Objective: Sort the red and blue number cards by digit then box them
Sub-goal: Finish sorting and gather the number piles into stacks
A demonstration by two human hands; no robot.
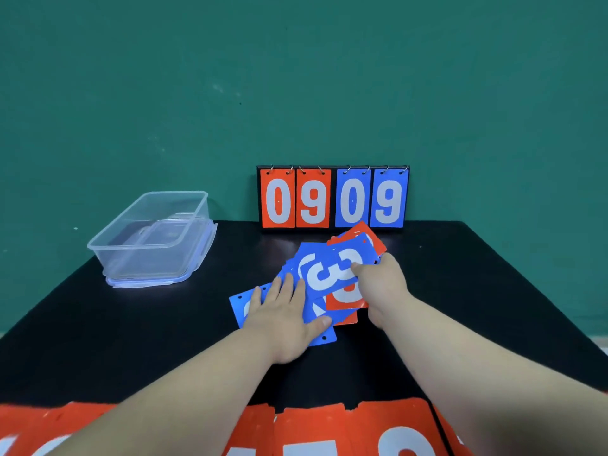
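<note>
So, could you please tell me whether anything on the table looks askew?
Yes: the loose cards mid-table lie in a skewed, overlapping heap, red and blue mixed. The left hand presses on them; the right hand pinches a blue 3.

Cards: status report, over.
Left hand flat on blue cards. Right hand pinches blue 3. Box empty, nothing in the way.

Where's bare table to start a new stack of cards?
Bare table right of the pile, out to the edge; also between the box and the pile. Crowded: the pile, the scoreboard behind it, and the red cards along the near edge.
</note>
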